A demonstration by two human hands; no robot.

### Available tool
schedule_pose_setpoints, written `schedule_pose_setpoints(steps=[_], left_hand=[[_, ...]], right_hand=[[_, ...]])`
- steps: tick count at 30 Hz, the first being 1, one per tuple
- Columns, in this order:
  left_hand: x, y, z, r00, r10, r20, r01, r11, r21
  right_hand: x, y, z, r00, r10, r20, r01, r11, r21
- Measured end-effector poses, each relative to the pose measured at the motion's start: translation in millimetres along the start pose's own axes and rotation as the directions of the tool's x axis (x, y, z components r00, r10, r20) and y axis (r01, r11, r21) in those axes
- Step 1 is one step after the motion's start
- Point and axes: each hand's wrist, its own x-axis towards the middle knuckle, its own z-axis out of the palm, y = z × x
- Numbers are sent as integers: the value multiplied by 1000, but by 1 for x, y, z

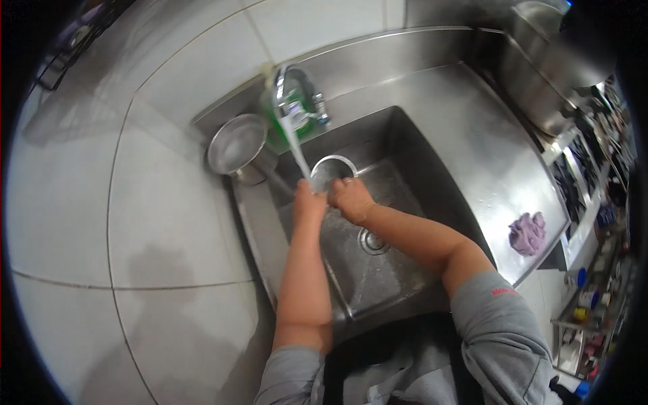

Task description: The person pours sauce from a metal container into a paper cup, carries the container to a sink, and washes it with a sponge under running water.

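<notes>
A round metal bowl with a bright rim is held tilted inside the steel sink, beneath the running tap. Its lower part is hidden by my hands. My right hand, with a ring on one finger, is closed at the bowl's near right side. On the near left side, my left hand is closed against the bowl, right by the water stream; its fingertips are partly hidden. The sink's drain shows below my right hand.
A metal pot stands at the sink's left corner. Behind the tap is a bottle of green liquid. A purple cloth lies on the steel counter at right. Large metal pots stand at the back right.
</notes>
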Motion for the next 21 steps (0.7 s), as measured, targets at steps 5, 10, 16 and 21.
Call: schedule_pose_setpoints(steps=[5,10,16,21], left_hand=[[2,-4,0,987,40,-153,-26,995,92],[-4,-9,-1,971,234,50,-239,940,245],[-17,16,4,968,215,128,-234,959,160],[-15,11,11,926,375,-43,-361,914,184]], right_hand=[[-1,-61,9,889,441,-120,-363,841,402],[-21,6,34,957,-260,128,283,934,-218],[-17,23,40,959,-229,168,284,756,-590],[-2,-41,58,904,426,36,-388,784,484]])
